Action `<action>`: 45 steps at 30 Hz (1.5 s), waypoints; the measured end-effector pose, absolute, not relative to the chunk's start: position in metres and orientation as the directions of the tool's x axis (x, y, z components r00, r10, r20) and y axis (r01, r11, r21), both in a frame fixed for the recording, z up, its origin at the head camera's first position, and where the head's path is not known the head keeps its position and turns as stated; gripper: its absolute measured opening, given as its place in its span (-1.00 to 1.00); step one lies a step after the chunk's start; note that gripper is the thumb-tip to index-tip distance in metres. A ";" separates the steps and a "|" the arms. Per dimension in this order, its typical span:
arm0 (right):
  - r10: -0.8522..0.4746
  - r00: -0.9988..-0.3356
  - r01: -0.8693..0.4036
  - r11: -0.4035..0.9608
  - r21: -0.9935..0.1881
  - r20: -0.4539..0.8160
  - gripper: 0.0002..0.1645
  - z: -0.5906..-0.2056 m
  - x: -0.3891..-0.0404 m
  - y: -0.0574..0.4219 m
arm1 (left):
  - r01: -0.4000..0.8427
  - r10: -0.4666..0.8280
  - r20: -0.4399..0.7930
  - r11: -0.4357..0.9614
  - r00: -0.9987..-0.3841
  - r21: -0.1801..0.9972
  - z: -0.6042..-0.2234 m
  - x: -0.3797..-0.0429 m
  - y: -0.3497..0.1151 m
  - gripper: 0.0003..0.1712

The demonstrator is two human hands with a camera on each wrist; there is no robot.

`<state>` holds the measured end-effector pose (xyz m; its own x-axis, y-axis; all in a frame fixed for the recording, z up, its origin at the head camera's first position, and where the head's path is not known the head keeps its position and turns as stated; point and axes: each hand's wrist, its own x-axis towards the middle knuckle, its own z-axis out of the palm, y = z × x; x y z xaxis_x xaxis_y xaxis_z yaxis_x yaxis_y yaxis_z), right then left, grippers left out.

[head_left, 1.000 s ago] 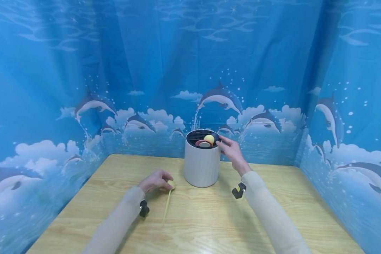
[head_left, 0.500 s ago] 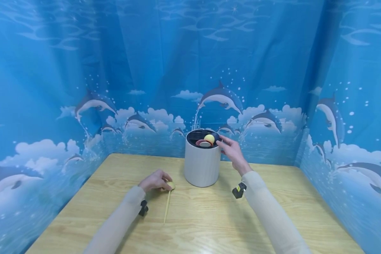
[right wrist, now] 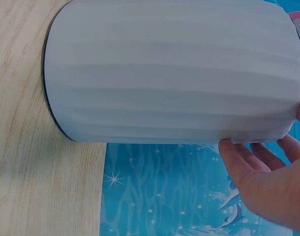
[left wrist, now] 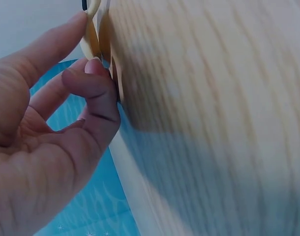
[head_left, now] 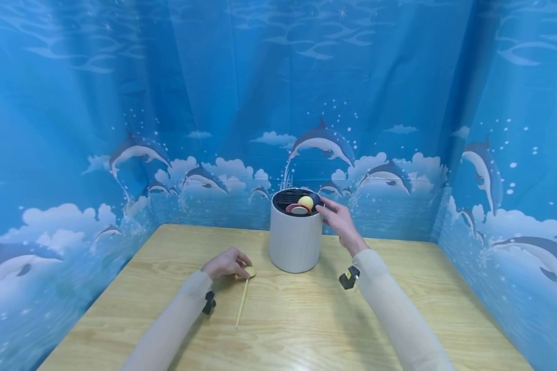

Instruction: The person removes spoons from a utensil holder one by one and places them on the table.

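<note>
On the table, my left hand (head_left: 225,264) pinches a pale yellow spoon (head_left: 251,271) by its round head. The spoon's thin handle (head_left: 242,305) points toward me. In the left wrist view, thumb and fingertips meet at the spoon's edge (left wrist: 91,43), close against the wood. A white ribbed utensil holder (head_left: 294,245) with a black slotted top stands upright to the right of the spoon. Spread fingers of my right hand (head_left: 338,219) rest against its upper right side and rim; the right wrist view shows the fingertips (right wrist: 225,144) at the ribbed wall.
Out of the holder's top show a yellow round head (head_left: 305,202), a pinkish-red piece with a grey disc (head_left: 299,210) and a dark blue round head (head_left: 316,199). Behind the wooden table (head_left: 297,319) hang blue dolphin-print curtains (head_left: 204,103).
The spoon's handle end has swung slightly to the left and toward me, its head tilting lower in my left fingers. My right hand and the holder stay where they were.
</note>
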<state>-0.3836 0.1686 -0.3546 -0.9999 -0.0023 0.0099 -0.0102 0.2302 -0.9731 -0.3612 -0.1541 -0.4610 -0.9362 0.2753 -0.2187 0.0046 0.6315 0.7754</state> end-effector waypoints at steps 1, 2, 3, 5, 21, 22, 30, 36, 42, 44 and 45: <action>-0.003 -1.000 -0.010 0.231 -0.973 0.010 -0.33 -0.354 -0.384 0.169 | 0.006 0.276 -0.219 0.635 -0.936 0.773 -0.461 -0.361 -0.154 -0.60; -0.004 -1.000 -0.011 0.233 -0.972 0.011 -0.33 -0.354 -0.384 0.169 | 0.004 0.277 -0.222 0.634 -0.935 0.773 -0.460 -0.361 -0.154 -0.60; -0.004 -1.000 -0.012 0.232 -0.973 0.011 -0.33 -0.353 -0.384 0.169 | 0.000 0.277 -0.227 0.635 -0.934 0.773 -0.460 -0.361 -0.154 -0.60; -0.005 -1.000 -0.014 0.230 -0.973 0.014 -0.33 -0.353 -0.384 0.169 | 0.000 0.278 -0.231 0.639 -0.933 0.770 -0.459 -0.361 -0.154 -0.60; -0.008 -1.000 -0.022 0.216 -0.976 0.021 -0.34 -0.350 -0.386 0.169 | 0.052 0.315 -0.211 0.656 -0.925 0.753 -0.456 -0.363 -0.154 -0.59; -0.009 -1.000 -0.022 0.217 -0.976 0.020 -0.34 -0.349 -0.386 0.168 | 0.051 0.313 -0.211 0.656 -0.926 0.753 -0.455 -0.363 -0.155 -0.58; -0.007 -1.000 -0.023 0.222 -0.975 0.022 -0.34 -0.347 -0.387 0.168 | 0.009 0.251 -0.187 0.620 -0.950 0.784 -0.450 -0.363 -0.157 -0.50; -0.002 -1.000 -0.024 0.224 -0.974 0.025 -0.34 -0.346 -0.387 0.168 | 0.094 0.191 -0.019 0.563 -0.981 0.821 -0.441 -0.366 -0.157 -0.70; 0.005 -1.000 -0.011 0.239 -0.971 0.012 -0.33 -0.351 -0.384 0.169 | 0.160 0.123 0.114 0.491 -0.986 0.857 -0.438 -0.369 -0.152 -0.84; 0.003 -1.000 -0.003 0.237 -0.971 0.004 -0.33 -0.353 -0.383 0.169 | 0.163 0.101 0.132 0.454 -0.986 0.876 -0.437 -0.369 -0.148 -0.84; 0.003 -1.000 -0.004 0.236 -0.972 0.005 -0.33 -0.355 -0.383 0.169 | 0.170 0.089 0.145 0.436 -0.985 0.884 -0.436 -0.369 -0.147 -0.85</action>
<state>-0.3826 0.1689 -0.3546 -1.0000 0.0030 0.0051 -0.0043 0.2358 -0.9718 -0.3687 -0.1466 -0.4361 -0.9854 0.0889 0.1455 0.1698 0.4358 0.8839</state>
